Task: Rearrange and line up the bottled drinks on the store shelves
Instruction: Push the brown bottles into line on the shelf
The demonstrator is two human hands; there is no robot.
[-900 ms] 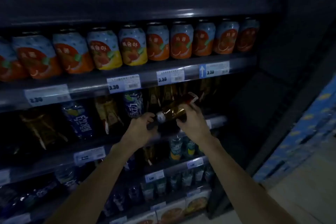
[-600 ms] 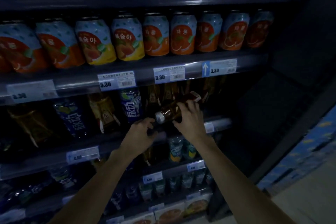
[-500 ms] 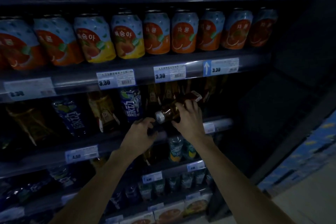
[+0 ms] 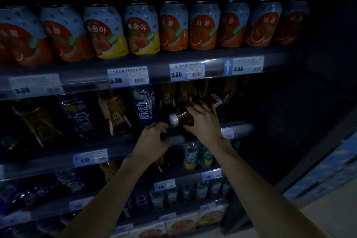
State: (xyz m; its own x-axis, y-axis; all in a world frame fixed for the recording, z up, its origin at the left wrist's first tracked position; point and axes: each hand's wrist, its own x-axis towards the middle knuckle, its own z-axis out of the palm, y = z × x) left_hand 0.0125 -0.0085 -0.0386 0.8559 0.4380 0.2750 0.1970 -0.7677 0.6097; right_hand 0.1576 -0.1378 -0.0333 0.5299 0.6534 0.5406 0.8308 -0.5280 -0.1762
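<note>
While tilted, amber bottle (image 4: 183, 115) hand-held (image 4: 202, 121).

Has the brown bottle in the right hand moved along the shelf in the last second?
No. The brown bottle lies tipped, cap toward the camera, at the same spot beside the blue bottle; only the camera shifted.

Amber-brown bottle (image 4: 185, 115) showing a white cap. Cans (image 4: 204, 27) above it showing pale blue tops with orange fruit; two cans (image 4: 142, 29) left of those showing yellow bottoms. Blue-white bottle (image 4: 144, 105) left of the amber one. Price tags (image 4: 187, 70) showing white-blue.
</note>
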